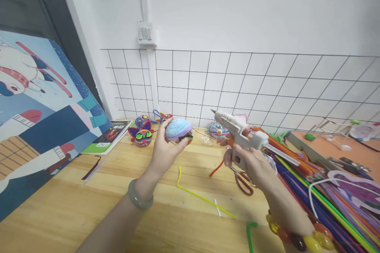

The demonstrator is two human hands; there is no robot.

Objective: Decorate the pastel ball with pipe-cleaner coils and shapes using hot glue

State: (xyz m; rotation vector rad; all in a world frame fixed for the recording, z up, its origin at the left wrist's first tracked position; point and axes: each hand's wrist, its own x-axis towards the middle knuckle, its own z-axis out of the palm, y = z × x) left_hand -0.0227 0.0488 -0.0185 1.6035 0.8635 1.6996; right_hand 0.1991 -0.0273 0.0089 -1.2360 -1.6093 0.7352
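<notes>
My left hand grips a ball wrapped in light blue and lilac pipe cleaner, fingers curled around its left side and underside. Dark and green-red bits show at the ball's lower edge, too small to make out. In my right hand is a white hot glue gun, its nozzle pointing up and left, apart from the ball. A glue stick sticks out of its back end. Below the hands a bent yellow pipe cleaner lies on the wooden table.
Scissors and a red pipe cleaner piece lie beneath the glue gun. Decorated balls stand at the back left, another behind the gun. Bundled pipe cleaners fill the right side. A penguin-printed board leans at left.
</notes>
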